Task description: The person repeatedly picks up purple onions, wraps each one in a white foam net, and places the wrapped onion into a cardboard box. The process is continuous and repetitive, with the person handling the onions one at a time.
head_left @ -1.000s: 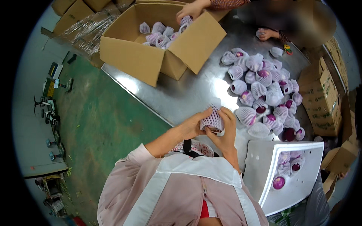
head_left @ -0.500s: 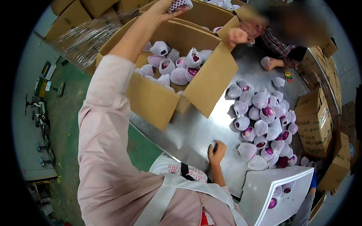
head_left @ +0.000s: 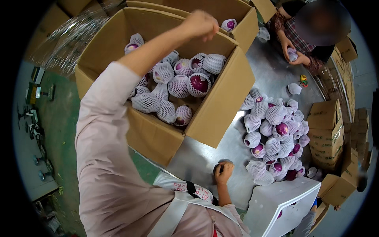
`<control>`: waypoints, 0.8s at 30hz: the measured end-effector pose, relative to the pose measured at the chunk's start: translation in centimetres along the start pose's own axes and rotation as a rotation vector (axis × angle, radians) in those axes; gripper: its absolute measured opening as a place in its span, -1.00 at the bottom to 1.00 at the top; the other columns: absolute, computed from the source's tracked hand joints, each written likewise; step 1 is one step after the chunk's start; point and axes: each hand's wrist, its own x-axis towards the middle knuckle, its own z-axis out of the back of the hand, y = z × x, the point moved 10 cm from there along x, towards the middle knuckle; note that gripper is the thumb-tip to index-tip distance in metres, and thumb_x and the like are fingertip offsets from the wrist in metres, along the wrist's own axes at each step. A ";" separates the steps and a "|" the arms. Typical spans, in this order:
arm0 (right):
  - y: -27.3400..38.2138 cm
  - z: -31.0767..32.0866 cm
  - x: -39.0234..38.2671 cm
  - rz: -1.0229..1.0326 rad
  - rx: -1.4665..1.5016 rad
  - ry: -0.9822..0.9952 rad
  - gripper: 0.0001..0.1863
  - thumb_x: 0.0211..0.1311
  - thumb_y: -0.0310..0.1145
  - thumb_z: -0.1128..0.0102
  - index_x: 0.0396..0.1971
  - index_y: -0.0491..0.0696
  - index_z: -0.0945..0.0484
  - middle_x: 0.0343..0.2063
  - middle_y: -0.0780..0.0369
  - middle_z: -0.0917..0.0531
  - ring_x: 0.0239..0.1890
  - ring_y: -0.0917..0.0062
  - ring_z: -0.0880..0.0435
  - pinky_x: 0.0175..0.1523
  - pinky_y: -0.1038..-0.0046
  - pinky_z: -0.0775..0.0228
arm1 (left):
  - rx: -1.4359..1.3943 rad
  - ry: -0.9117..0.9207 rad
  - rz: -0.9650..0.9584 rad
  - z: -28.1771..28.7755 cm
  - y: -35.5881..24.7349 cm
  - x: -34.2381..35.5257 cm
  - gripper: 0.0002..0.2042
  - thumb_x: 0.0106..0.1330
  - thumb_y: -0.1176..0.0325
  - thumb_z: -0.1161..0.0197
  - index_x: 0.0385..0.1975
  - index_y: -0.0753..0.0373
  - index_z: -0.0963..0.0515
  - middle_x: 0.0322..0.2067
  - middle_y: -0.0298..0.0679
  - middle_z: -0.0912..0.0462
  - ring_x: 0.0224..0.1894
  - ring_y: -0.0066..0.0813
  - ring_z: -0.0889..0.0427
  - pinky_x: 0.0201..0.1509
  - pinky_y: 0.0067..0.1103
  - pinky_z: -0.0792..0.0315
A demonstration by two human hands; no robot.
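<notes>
My left hand (head_left: 199, 26) is over the far part of a large open cardboard box (head_left: 219, 112), fingers curled and blurred; no object shows in it. Inside the box lie several round purple fruits or vegetables that look like red onions (head_left: 199, 84), each in a white foam net. My right hand (head_left: 224, 172) rests on the metal table (head_left: 205, 154) near its front edge. Its fingers are curled round something dark that I cannot make out. To its right is a heap of the same netted purple rounds (head_left: 273, 146).
A white foam box (head_left: 272, 201) lies on its side at the front right. Behind the large box stands another carton (head_left: 246, 29). Across the table a person holds a netted piece in both hands (head_left: 293, 54). Yellow-handled scissors (head_left: 303, 80) and cartons (head_left: 325, 126) are at the right.
My left hand has come back from the far top edge; the netted piece it held is out of it. My right hand has curled in more. The other person's hands have come together.
</notes>
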 end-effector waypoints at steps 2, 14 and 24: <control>-0.3 0.1 -0.4 -0.021 -0.003 -0.010 -0.94 -0.05 -0.50 -0.07 -0.51 -0.08 -0.43 -0.42 0.13 -0.49 -0.29 0.20 -0.40 -0.14 0.26 -0.25 | 0.317 0.310 0.138 -5.2 2.2 -3.4 -0.86 0.00 0.42 -0.14 -0.46 0.29 -0.56 -0.32 -0.07 -0.63 -0.34 -0.45 -0.60 -0.42 -0.50 -0.51; -0.1 1.2 0.8 0.025 0.056 -0.061 -0.85 -0.17 -0.57 -0.15 -0.53 -0.04 -0.45 -0.44 0.21 -0.51 -0.30 0.27 -0.48 -0.17 0.32 -0.33 | 0.901 0.352 -0.326 -13.2 10.3 -8.4 -0.26 -0.15 0.07 -0.40 0.11 0.19 -0.32 0.07 0.10 -0.34 0.09 0.05 -0.36 0.10 -0.23 -0.35; -1.7 1.9 0.8 -0.014 0.307 -0.067 -0.83 -0.18 -0.60 -0.19 -0.51 -0.06 -0.49 -0.47 0.19 -0.52 -0.35 0.28 -0.49 -0.23 0.34 -0.35 | 1.004 0.044 0.309 8.2 21.8 -7.9 -0.15 -0.20 0.10 -0.48 0.14 0.33 -0.26 0.04 0.11 -0.45 0.11 -0.07 -0.44 0.15 -0.38 -0.33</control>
